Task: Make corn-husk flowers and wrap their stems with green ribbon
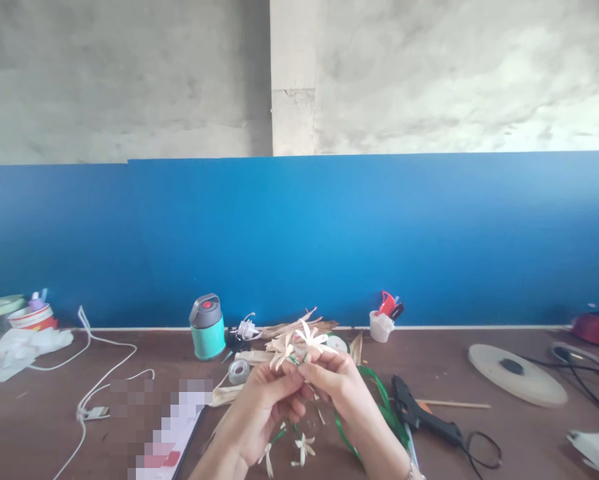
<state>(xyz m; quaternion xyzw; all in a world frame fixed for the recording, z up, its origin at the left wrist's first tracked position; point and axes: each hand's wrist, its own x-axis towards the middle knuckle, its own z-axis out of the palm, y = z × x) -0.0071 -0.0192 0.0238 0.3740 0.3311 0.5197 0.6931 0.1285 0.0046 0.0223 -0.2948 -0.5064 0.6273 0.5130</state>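
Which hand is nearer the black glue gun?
Right. The right hand is to the left of the black glue gun; the left hand is farther left, on the right hand's far side.

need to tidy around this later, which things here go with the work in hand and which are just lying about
Seem to belong:
- held white flowers
- loose flowers with green stems
- pale dry strips
- green ribbon
- probably the black glue gun

Probably just lying about:
- teal flask
- white cable
- crumpled white sheet

Matt, papery flowers (312,339); smooth partition (299,240); rough concrete wall (154,80)
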